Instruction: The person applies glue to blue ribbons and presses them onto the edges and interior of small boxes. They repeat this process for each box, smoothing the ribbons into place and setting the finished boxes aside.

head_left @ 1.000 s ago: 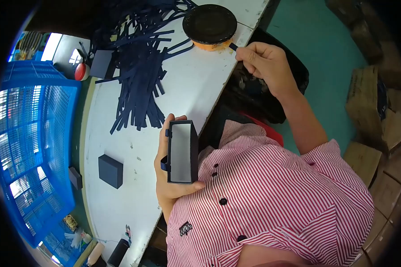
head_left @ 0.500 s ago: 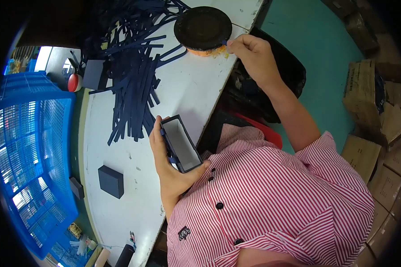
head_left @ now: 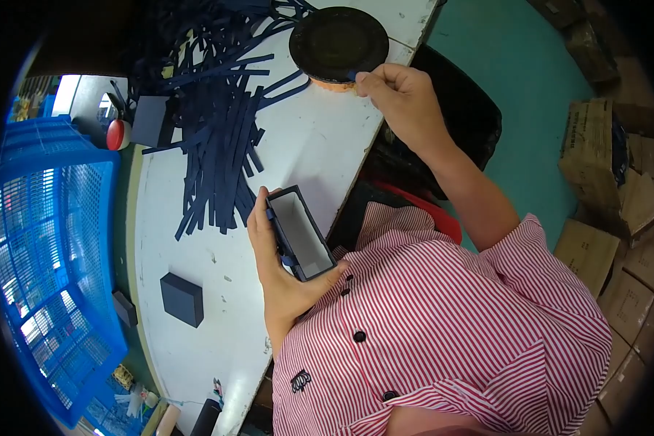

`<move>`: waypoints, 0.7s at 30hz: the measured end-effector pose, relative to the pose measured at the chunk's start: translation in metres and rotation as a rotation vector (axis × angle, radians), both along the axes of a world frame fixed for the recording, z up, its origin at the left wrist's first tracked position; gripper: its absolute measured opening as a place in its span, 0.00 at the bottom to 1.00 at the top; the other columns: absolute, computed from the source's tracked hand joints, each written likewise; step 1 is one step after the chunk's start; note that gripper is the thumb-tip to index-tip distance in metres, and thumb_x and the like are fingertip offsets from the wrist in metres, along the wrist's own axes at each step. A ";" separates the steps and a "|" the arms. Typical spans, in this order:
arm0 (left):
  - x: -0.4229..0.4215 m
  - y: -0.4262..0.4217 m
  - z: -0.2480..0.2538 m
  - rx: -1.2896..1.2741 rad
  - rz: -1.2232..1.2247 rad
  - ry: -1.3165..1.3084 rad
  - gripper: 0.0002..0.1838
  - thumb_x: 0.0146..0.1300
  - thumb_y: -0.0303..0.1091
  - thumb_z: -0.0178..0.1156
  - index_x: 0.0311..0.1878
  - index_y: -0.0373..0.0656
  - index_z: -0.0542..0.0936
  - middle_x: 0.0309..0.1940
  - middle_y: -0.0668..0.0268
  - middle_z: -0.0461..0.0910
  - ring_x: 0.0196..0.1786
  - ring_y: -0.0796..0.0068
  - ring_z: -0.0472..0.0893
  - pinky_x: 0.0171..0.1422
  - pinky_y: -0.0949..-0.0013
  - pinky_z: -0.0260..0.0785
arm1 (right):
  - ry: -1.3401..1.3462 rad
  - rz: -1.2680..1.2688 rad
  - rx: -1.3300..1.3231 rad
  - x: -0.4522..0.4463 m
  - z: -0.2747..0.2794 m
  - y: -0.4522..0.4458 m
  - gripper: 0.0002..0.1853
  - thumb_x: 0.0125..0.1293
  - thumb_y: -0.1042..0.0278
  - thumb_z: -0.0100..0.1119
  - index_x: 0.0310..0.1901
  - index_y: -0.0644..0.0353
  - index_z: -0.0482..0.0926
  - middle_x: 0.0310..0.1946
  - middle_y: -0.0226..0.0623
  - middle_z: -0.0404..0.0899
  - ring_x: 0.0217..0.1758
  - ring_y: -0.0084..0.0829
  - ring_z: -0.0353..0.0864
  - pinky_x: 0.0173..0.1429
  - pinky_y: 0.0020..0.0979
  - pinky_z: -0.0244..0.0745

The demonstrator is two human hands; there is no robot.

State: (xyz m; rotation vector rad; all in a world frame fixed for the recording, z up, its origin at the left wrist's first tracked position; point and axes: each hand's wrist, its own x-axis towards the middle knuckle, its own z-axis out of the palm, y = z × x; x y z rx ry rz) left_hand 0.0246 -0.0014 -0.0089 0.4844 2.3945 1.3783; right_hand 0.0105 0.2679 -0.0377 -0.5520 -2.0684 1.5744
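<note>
My left hand (head_left: pixel 280 280) is wrapped around an open dark blue box (head_left: pixel 301 236) with a pale grey inside. Two short blue ribbon tabs show on the box's left side, near the fingers. My right hand (head_left: pixel 403 98) pinches a small dark blue ribbon strip (head_left: pixel 353 75) at the near rim of a round black disc (head_left: pixel 339 45). Most of that strip is hidden by the fingers. Beneath the disc shows an orange base (head_left: pixel 332 86).
Many dark blue ribbon strips (head_left: pixel 221 160) lie heaped on the white table (head_left: pixel 232 305). A closed dark blue box (head_left: pixel 182 299) sits nearer, another dark box (head_left: pixel 151 122) farther off. A blue plastic basket (head_left: pixel 112 218) stands left; cardboard cartons (head_left: pixel 592 145) are stacked right.
My right hand has shifted a little left and down along the disc's rim with the strip. The disc sits slightly farther right. My left hand and its box have hardly moved.
</note>
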 end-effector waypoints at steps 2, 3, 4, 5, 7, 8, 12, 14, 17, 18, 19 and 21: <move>-0.001 0.000 -0.002 -0.004 0.000 0.000 0.74 0.20 0.65 0.79 0.77 0.51 0.57 0.66 0.54 0.67 0.66 0.52 0.73 0.68 0.50 0.69 | -0.037 -0.021 -0.019 0.001 0.004 -0.002 0.13 0.65 0.64 0.63 0.29 0.67 0.83 0.15 0.27 0.73 0.20 0.15 0.66 0.26 0.24 0.61; -0.001 0.000 0.000 -0.008 -0.014 -0.008 0.74 0.19 0.59 0.80 0.77 0.51 0.56 0.67 0.55 0.65 0.67 0.52 0.71 0.68 0.49 0.69 | -0.055 -0.032 -0.027 0.003 0.008 -0.001 0.13 0.65 0.64 0.63 0.29 0.67 0.83 0.15 0.27 0.73 0.20 0.15 0.66 0.26 0.24 0.61; -0.002 0.000 0.001 -0.014 -0.028 -0.016 0.74 0.18 0.52 0.81 0.78 0.52 0.56 0.68 0.55 0.64 0.68 0.52 0.70 0.68 0.49 0.70 | -0.067 -0.028 -0.029 0.004 0.008 -0.001 0.13 0.65 0.64 0.63 0.29 0.67 0.83 0.15 0.27 0.73 0.20 0.15 0.66 0.26 0.24 0.61; -0.002 0.000 0.000 -0.010 -0.028 -0.023 0.74 0.18 0.52 0.81 0.78 0.52 0.56 0.68 0.55 0.64 0.68 0.52 0.70 0.68 0.49 0.70 | -0.078 -0.024 -0.031 0.005 0.007 0.001 0.13 0.65 0.64 0.63 0.29 0.67 0.83 0.15 0.27 0.73 0.20 0.15 0.66 0.26 0.24 0.61; -0.004 -0.001 -0.002 -0.003 -0.025 -0.037 0.74 0.18 0.53 0.81 0.78 0.52 0.56 0.67 0.55 0.64 0.68 0.52 0.70 0.69 0.49 0.69 | -0.090 -0.021 -0.041 0.006 0.006 0.001 0.13 0.65 0.64 0.63 0.29 0.67 0.83 0.15 0.27 0.73 0.20 0.15 0.67 0.26 0.23 0.60; -0.003 0.000 -0.002 0.003 -0.013 -0.025 0.73 0.19 0.59 0.80 0.77 0.52 0.57 0.66 0.55 0.66 0.67 0.52 0.72 0.69 0.49 0.69 | -0.089 -0.019 -0.048 0.008 0.009 0.001 0.13 0.65 0.65 0.63 0.29 0.68 0.83 0.15 0.27 0.73 0.20 0.15 0.67 0.26 0.23 0.60; -0.003 0.001 -0.002 0.021 0.008 0.013 0.73 0.22 0.70 0.78 0.77 0.50 0.58 0.64 0.53 0.70 0.64 0.52 0.75 0.69 0.49 0.67 | -0.030 -0.017 -0.112 0.012 0.021 -0.002 0.13 0.64 0.65 0.64 0.29 0.68 0.83 0.15 0.27 0.73 0.20 0.14 0.67 0.26 0.23 0.60; -0.003 0.000 -0.004 0.013 -0.002 0.036 0.73 0.22 0.69 0.78 0.77 0.50 0.58 0.65 0.53 0.69 0.64 0.52 0.75 0.69 0.49 0.68 | -0.031 -0.022 -0.087 0.008 0.020 -0.002 0.13 0.64 0.65 0.64 0.29 0.68 0.82 0.15 0.28 0.74 0.19 0.14 0.67 0.26 0.23 0.61; -0.003 0.000 -0.005 0.009 -0.010 0.046 0.73 0.23 0.68 0.78 0.77 0.50 0.58 0.66 0.54 0.68 0.65 0.52 0.74 0.69 0.50 0.68 | -0.053 -0.045 -0.061 0.003 0.017 0.000 0.13 0.64 0.65 0.63 0.29 0.68 0.82 0.16 0.28 0.75 0.19 0.15 0.67 0.26 0.24 0.62; -0.003 0.001 -0.003 0.021 0.002 0.024 0.72 0.23 0.68 0.78 0.77 0.50 0.58 0.67 0.54 0.67 0.65 0.53 0.74 0.68 0.50 0.68 | -0.064 -0.055 -0.055 0.002 0.015 0.000 0.13 0.64 0.65 0.63 0.29 0.68 0.82 0.16 0.29 0.75 0.20 0.15 0.67 0.26 0.24 0.62; -0.002 0.001 -0.002 0.033 0.014 0.002 0.72 0.23 0.68 0.78 0.77 0.50 0.58 0.67 0.55 0.66 0.65 0.53 0.74 0.68 0.51 0.68 | -0.085 -0.058 -0.040 0.002 0.015 0.000 0.13 0.64 0.65 0.63 0.28 0.68 0.82 0.16 0.29 0.75 0.20 0.15 0.68 0.26 0.24 0.62; -0.003 -0.001 -0.002 0.027 -0.001 -0.013 0.73 0.19 0.56 0.80 0.77 0.51 0.57 0.68 0.55 0.64 0.67 0.52 0.71 0.69 0.49 0.68 | -0.128 -0.067 -0.010 0.002 0.014 -0.001 0.13 0.64 0.66 0.63 0.28 0.68 0.82 0.15 0.29 0.75 0.20 0.15 0.68 0.26 0.24 0.63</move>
